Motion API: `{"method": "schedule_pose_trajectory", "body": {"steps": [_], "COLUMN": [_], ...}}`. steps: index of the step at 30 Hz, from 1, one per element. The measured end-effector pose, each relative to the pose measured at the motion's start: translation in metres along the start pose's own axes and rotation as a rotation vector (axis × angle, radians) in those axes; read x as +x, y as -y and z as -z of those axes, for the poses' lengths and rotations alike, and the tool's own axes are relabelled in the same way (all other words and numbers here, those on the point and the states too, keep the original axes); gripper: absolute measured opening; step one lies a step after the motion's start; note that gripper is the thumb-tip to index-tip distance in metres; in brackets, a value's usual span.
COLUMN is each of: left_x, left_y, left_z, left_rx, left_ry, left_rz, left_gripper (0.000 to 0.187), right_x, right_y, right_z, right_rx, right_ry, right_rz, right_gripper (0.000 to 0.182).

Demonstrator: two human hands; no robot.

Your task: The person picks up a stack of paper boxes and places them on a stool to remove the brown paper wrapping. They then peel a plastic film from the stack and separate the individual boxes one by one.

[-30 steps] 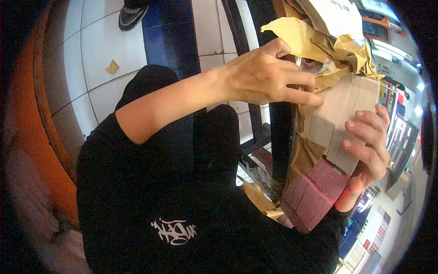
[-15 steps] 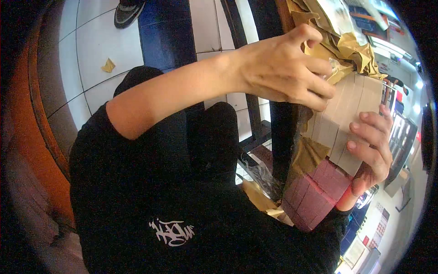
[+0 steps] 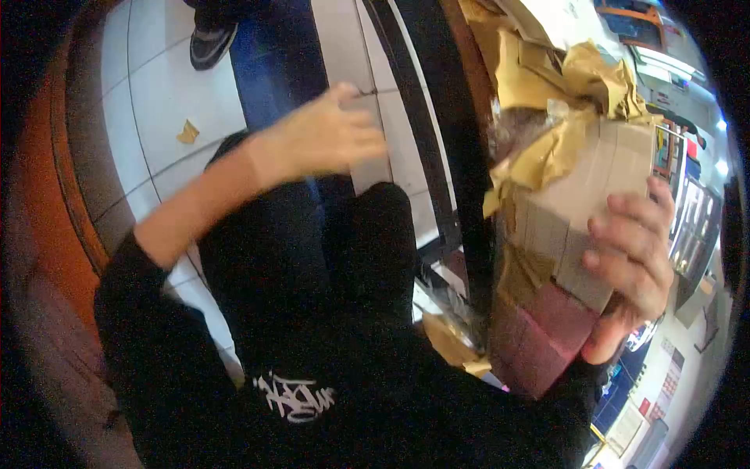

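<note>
My right hand (image 3: 634, 254) has its fingers wrapped over the side of a bundle of pale tan box-like blocks (image 3: 547, 223). Dark red blocks (image 3: 539, 336) sit at the bundle's lower end, close to that wrist. Torn brown paper (image 3: 547, 152) lies crumpled over the top of the bundle, and more paper (image 3: 525, 270) clings to its near side. My left hand (image 3: 328, 133), smeared by motion, is over my legs and well apart from the bundle. Its fingers look loosely spread, with nothing visible in them.
A dark table edge (image 3: 437, 78) runs beside the bundle, with crumpled brown paper (image 3: 605, 74) at the top. Another person's shoe (image 3: 211, 48) stands on the tiled floor, near a paper scrap (image 3: 187, 131). Clear plastic and paper (image 3: 449, 340) hang below.
My left hand has let go of the paper on the bundle and swung left over my legs. A flap of brown paper now lies loose across the tan blocks. My right hand keeps its hold.
</note>
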State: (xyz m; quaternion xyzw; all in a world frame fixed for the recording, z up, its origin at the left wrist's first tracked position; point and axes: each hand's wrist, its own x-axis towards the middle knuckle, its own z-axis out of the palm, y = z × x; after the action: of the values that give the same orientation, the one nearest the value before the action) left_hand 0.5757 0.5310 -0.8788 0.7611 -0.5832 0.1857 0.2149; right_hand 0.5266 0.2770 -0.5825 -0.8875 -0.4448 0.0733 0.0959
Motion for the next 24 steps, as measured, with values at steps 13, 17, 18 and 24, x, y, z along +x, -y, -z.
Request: {"method": "schedule_pose_trajectory", "body": {"steps": [13,17,18,24], "left_x": [0.088,0.094,0.096,0.097], "left_y": [-0.064,-0.055,-0.054,-0.053], "left_z": [0.014,0.009,0.008,-0.007], "left_rx": [-0.060,-0.049,-0.041,-0.166], "left_ry": [-0.770,-0.822,-0.824,-0.864], "left_rz": [-0.003,-0.062,-0.075,-0.025], "left_gripper": [0.010,0.006,0.004,0.009], "right_x": [0.009,0.007,0.007,0.009], "right_y": [0.009,0.007,0.006,0.008], "right_z": [-0.002,-0.001,-0.001,-0.004], "right_rx": [-0.023,-0.044,-0.048,-0.096], "right_ry": [0.015,0.036,0.033,0.022], "right_rz": [-0.091,-0.072,-0.065,-0.095], "right_gripper": [0.062,0.062,0.062,0.069]}}
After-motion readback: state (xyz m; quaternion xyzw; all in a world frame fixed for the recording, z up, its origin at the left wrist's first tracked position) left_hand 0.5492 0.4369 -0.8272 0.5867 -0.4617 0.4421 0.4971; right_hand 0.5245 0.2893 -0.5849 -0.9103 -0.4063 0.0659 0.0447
